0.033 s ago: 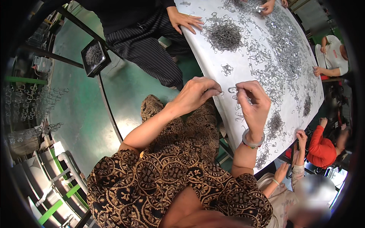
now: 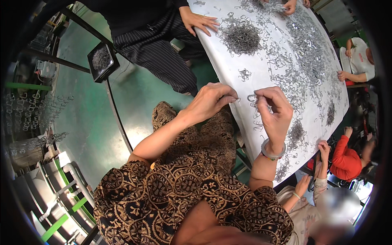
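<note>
Over the near left edge of the white table (image 2: 241, 122), my left hand (image 2: 212, 101) is closed in a pinch on a small metal hook, of which only a tip shows at the fingertips. Just to its right, my right hand (image 2: 277, 110) pinches a bent wire hook (image 2: 251, 98) between thumb and fingers, its curved end pointing left. The two hands are close but apart. Beyond them lies a small cluster of loose hooks (image 2: 244, 74). A few more hooks (image 2: 258, 125) rest on the table below my right hand.
A dense pile of hooks (image 2: 241, 37) sits farther off, with scattered hooks (image 2: 304, 49) across the table. A co-worker's hand (image 2: 199, 21) lies flat on the far left edge. Other people work along the right side. A black tray of hooks (image 2: 102, 61) stands at left.
My right hand has shifted very slightly right with its hook, which has turned a little. My left hand stays put. A co-worker's hand at the far end has moved slightly.
</note>
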Demonstrator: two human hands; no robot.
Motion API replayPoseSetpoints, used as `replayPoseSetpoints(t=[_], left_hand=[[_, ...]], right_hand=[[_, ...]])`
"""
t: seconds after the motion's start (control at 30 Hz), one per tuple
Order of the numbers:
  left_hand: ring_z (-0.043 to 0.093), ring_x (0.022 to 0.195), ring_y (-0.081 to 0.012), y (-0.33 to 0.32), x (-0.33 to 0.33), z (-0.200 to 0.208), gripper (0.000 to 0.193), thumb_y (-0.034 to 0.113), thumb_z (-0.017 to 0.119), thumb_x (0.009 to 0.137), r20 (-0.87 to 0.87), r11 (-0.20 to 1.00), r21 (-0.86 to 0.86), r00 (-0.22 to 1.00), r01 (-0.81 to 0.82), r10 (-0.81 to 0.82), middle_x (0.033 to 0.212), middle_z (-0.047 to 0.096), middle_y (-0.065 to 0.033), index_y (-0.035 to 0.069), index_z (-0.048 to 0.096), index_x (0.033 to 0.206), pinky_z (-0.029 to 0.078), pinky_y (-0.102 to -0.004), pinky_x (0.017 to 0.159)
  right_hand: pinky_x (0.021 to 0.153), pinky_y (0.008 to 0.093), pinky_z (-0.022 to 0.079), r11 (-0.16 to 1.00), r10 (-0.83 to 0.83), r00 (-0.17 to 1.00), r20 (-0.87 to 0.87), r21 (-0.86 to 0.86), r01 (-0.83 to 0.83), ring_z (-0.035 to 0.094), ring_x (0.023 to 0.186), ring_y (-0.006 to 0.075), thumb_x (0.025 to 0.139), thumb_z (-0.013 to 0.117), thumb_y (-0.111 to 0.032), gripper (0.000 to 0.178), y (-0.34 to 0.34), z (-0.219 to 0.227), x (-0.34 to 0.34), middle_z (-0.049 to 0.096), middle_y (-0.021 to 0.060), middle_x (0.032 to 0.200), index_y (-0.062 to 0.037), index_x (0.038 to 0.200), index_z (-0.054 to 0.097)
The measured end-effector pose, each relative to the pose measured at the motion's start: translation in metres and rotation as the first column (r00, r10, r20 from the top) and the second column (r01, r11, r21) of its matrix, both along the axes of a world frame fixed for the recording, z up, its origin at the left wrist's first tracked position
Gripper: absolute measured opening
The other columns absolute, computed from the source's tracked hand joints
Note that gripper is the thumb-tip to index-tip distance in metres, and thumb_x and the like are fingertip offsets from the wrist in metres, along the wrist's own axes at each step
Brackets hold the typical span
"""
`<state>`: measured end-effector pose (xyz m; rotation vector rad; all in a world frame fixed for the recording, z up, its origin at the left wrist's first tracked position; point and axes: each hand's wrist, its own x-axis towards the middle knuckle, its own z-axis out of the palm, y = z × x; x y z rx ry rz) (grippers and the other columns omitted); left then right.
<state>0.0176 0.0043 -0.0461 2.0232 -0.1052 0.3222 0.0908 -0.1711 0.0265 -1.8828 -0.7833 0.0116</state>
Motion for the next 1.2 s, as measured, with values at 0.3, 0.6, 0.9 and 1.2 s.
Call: replayPoseSetpoints(t=[0.3,0.6,0.9,1.2], left_hand=[[0.067,0.083,-0.028,0.003,0.001,0.011,0.013,0.007,0.067,0.087,-0.052,0.981,-0.194,0.999,-0.006,-0.004,0.088,0.068,-0.0137,-0.001,0.066,0.097,0.052,-0.0362,0.071],[0.064,0.097,-0.0191,0.016,0.0,0.007,0.034,0.005,0.067,0.087,-0.059,0.965,-0.262,0.998,-0.015,0.0,0.108,0.068,-0.009,0.001,0.061,0.12,0.053,-0.0322,0.082],[0.066,0.074,-0.0365,0.113,0.136,-0.035,0.019,0.016,0.064,0.087,-0.059,0.867,0.351,0.916,-0.354,0.398,0.081,0.068,-0.0218,0.0,0.072,0.091,0.052,-0.0418,0.069],[0.06,0.093,-0.0406,0.103,0.134,-0.074,0.012,0.0,0.057,0.082,0.054,0.7,0.672,0.958,-0.242,0.28,0.093,0.06,-0.0254,-0.007,0.06,0.091,0.051,-0.0462,0.079]], right_hand=[[0.062,0.0352,0.048,0.966,0.195,0.978,0.07,-0.185,-0.18,0.058,0.068,0.0278,0.085,0.058,0.006,0.02,0.017,-0.001,0.004,0.057,0.013,0.085,0.0009,0.104,0.062],[0.064,0.028,0.051,0.996,0.087,0.996,-0.01,0.01,-0.087,0.064,0.07,0.0186,0.084,0.064,0.006,0.018,0.014,-0.001,-0.004,0.064,0.0106,0.084,0.0003,0.1,0.061],[0.06,0.022,0.053,0.984,0.131,0.974,-0.185,0.14,-0.106,0.064,0.068,0.0105,0.083,0.067,0.009,0.009,0.02,-0.007,-0.031,0.067,0.0085,0.083,0.0051,0.09,0.065],[0.064,0.0266,0.051,0.99,0.098,0.939,-0.331,0.128,-0.059,0.066,0.073,0.0174,0.083,0.069,0.003,0.012,0.026,-0.02,-0.048,0.068,0.0083,0.085,-0.0012,0.093,0.065]])
